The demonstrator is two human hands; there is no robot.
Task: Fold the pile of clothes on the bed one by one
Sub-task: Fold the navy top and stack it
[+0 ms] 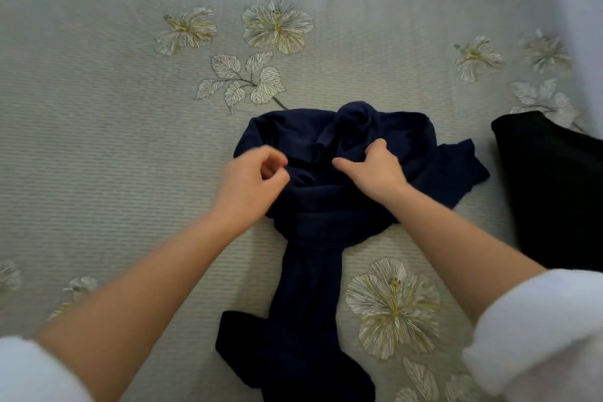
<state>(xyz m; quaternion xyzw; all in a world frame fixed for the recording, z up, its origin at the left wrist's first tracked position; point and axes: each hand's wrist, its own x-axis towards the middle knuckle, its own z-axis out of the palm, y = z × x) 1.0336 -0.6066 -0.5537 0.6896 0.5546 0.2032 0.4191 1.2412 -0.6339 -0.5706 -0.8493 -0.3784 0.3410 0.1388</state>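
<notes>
My white sleeves (538, 320) fill the bottom corners of the frame. Beyond them, in the centre, the navy garment (326, 215) lies bunched and twisted on the flowered bedcover (98, 114). My right hand (372, 170) grips a fold of it near the top. My left hand (251, 179) is curled at its left edge, and I cannot tell whether it has cloth pinched. If I pull from one side only, I expect the twist would tighten and the fold go crooked. A black garment (554, 192) lies at the right edge. No basket or box shows.
</notes>
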